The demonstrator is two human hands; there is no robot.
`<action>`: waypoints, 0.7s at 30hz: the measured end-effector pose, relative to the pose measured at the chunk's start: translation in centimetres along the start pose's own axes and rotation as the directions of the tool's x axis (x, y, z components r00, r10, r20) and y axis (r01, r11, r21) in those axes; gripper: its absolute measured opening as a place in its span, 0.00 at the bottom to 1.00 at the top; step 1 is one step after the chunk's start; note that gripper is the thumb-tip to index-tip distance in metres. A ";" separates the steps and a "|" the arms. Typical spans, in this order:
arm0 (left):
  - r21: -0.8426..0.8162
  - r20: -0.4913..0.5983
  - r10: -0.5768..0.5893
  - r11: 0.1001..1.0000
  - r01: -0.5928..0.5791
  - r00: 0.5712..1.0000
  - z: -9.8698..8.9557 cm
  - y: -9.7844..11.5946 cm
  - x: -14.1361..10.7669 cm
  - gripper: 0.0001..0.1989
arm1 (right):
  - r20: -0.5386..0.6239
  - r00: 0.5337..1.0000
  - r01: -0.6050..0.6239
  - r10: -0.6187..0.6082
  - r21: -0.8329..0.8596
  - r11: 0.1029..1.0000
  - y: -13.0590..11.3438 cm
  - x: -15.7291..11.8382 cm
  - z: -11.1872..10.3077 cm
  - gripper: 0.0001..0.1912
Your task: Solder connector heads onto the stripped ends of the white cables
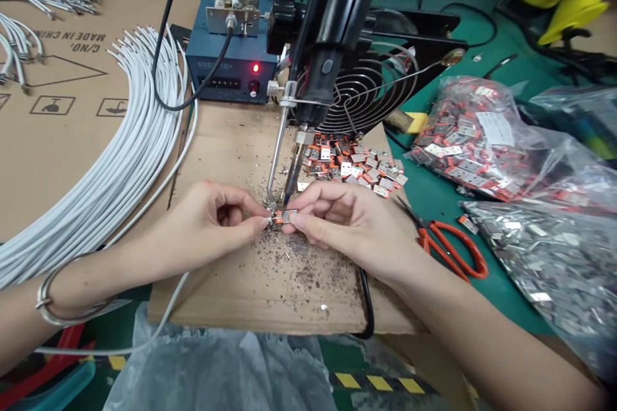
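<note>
Under the soldering iron [294, 167], my two hands meet over the cardboard. My left hand [222, 218] is closed in a pinch on the end of a white cable [176, 298], which trails out below the wrist. Between thumb and fingers, my right hand [347, 218] grips a small orange-and-metal USB connector [283, 216]. The cable's tip meets the connector's orange end. Beside the iron, a thin bent metal tube [278, 154] comes down close to the same spot. Whether the iron's tip touches the connector I cannot tell.
A blue soldering unit [226, 64] with a red light stands behind, next to a black fan [357, 96]. Loose USB connectors [357, 164] lie in a pile. Right are orange-handled scissors [456, 247] and bags of parts [482, 135]. Bundled white cables [149, 122] lie left.
</note>
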State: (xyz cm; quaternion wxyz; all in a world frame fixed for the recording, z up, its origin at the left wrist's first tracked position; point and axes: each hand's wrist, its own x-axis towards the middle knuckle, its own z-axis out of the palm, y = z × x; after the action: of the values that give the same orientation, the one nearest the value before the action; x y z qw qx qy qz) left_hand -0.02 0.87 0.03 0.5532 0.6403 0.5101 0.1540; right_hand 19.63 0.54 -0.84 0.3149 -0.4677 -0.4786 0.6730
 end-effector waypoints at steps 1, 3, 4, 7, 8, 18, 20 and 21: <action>0.002 -0.001 0.004 1.000 -0.004 1.000 0.0 -0.1 0.0 0.08 | 0.000 1.000 0.002 -0.002 -0.002 1.000 0.0 0.0 0.0 0.11; 0.009 -0.002 0.012 1.000 -0.012 1.000 -0.1 -0.2 -0.2 0.08 | 0.005 1.000 0.006 -0.006 -0.008 1.000 0.0 0.0 -0.1 0.11; 0.012 -0.003 0.014 1.000 -0.014 1.000 -0.1 -0.2 -0.3 0.09 | 0.008 1.000 0.005 -0.005 -0.011 1.000 0.0 0.1 -0.1 0.11; 0.023 -0.011 0.018 1.000 -0.018 1.000 0.0 -0.1 -0.4 0.11 | 0.028 1.000 -0.006 0.006 -0.008 1.000 0.0 0.1 -0.1 0.12; 0.028 -0.018 0.019 0.999 -0.018 1.000 0.0 0.0 -0.4 0.11 | 0.036 0.999 -0.005 0.005 -0.005 1.000 -0.1 0.1 -0.1 0.12; 0.010 -0.022 0.005 1.000 -0.005 1.000 0.1 0.1 -0.5 0.10 | 0.060 0.998 0.006 -0.009 0.043 0.999 -0.1 -0.1 -0.3 0.09; 0.010 -0.022 0.008 1.000 -0.008 1.000 0.1 0.1 -0.5 0.10 | 0.060 0.998 0.011 -0.015 0.056 0.998 -0.1 -0.1 -0.3 0.09; 0.007 -0.021 0.013 1.000 -0.013 1.000 0.1 0.1 -0.5 0.10 | 0.060 0.998 0.015 -0.019 0.058 0.998 -0.1 -0.1 -0.2 0.08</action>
State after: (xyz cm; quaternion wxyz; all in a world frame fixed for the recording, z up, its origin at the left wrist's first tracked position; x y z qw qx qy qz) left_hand -0.09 0.37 0.25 0.5446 0.6439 0.5122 0.1624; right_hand 19.88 0.55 -0.78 0.3192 -0.4338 -0.4722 0.6978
